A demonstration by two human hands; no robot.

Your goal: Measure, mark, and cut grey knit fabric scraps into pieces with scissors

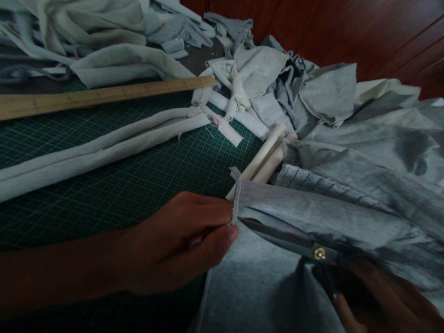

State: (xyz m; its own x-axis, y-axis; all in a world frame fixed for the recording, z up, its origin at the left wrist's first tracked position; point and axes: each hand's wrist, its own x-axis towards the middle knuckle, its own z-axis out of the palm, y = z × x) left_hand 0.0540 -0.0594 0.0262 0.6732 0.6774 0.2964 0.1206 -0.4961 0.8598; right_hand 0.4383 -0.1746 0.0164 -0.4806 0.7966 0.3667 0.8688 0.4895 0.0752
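My left hand [189, 236] pinches the stitched edge of a grey piece of fabric [249, 277] between thumb and fingers. At the lower right, my right hand [378, 296] grips a pair of scissors [294, 240] by dark handles, partly in shadow. The blades point left along the cloth, their tips close to my left fingertips, with a fold of fabric at the blades. A brass-coloured pivot screw shows on the scissors. Just beyond my left hand, cream rolled strips [265, 157] lie beside the grey fabric.
A green gridded cutting mat [138, 185] covers the table on the left. On it lie a long pale fabric tube [104, 155] and a wooden ruler [114, 95]. Crumpled cloth scraps [260, 69] are heaped at the back, against a reddish-brown wooden panel [329, 27].
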